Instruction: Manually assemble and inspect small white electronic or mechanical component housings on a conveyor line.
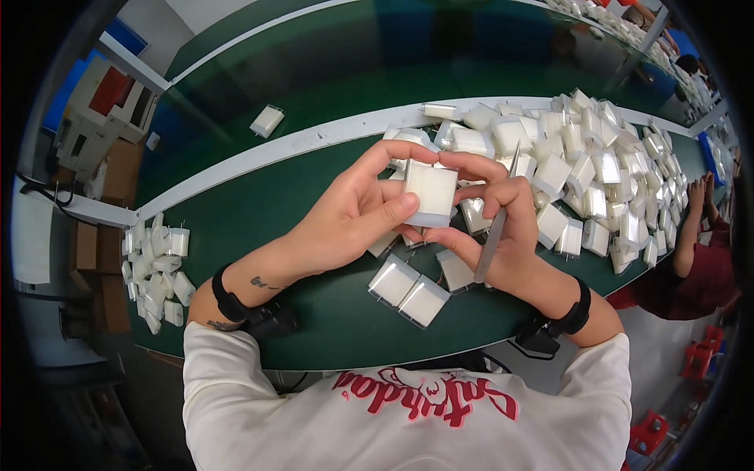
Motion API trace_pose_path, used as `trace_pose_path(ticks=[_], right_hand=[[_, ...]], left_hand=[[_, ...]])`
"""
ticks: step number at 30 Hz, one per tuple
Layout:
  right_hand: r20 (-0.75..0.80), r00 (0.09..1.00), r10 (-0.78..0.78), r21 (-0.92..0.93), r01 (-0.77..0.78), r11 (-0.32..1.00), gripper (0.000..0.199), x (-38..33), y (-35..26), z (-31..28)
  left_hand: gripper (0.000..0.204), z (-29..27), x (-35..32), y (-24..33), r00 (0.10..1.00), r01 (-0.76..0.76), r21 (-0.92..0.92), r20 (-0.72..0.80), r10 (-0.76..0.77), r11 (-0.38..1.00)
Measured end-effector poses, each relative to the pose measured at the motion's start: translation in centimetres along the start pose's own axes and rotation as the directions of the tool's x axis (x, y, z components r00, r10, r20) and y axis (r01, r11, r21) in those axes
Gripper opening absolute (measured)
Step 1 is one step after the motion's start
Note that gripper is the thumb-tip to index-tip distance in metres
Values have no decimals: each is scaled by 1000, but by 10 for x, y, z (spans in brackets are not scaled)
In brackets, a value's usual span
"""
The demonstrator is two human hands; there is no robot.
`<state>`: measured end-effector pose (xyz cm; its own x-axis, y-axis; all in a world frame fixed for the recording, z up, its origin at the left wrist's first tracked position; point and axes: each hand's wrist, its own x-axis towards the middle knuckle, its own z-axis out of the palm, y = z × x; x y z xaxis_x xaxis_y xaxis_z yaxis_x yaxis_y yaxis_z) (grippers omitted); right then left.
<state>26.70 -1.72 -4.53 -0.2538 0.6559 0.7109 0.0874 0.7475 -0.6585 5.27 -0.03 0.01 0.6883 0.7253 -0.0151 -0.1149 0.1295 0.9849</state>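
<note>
While the left hand grips a white square block in a clear plastic casing between thumb and fingers, the right hand steadies it from the other side with its fingertips. Both hands are narrowed around the block, which is raised above the tabletop near the centre of the frame. The right hand also carries a slim, pointed silver metal tool, lying slantwise across the palm with its tip toward the top of the frame.

Just below the hands, a pair of cased white blocks lies side by side on the dark green tabletop. A large, jumbled heap of similar white blocks spreads across the upper right, and a smaller cluster of white blocks sits at the tabletop's left end. Beyond a curving white rail, one lone white block rests at the upper left. Black straps circle both wrists. At the right edge, another person in dark red clothing is partly visible.
</note>
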Motion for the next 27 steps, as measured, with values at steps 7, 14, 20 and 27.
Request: trace_pose_path(ticks=[7, 14, 20, 27], right_hand=[[20, 999, -50, -16, 51, 999, 53, -3, -1, -5], [15, 999, -45, 6, 45, 999, 54, -2, -4, -4], [19, 1000, -14, 21, 13, 1000, 52, -4, -5, -4], [38, 999, 10, 84, -13, 996, 51, -6, -5, -2]], left_hand=[[52, -4, -2, -1, 997, 27, -84, 78, -21, 996], [57, -2, -4, -4, 996, 28, -146, 86, -16, 989], [67, -1, -9, 1, 989, -137, 521, 28, 143, 843], [65, -1, -12, -1, 972, -205, 632, 39, 234, 747]])
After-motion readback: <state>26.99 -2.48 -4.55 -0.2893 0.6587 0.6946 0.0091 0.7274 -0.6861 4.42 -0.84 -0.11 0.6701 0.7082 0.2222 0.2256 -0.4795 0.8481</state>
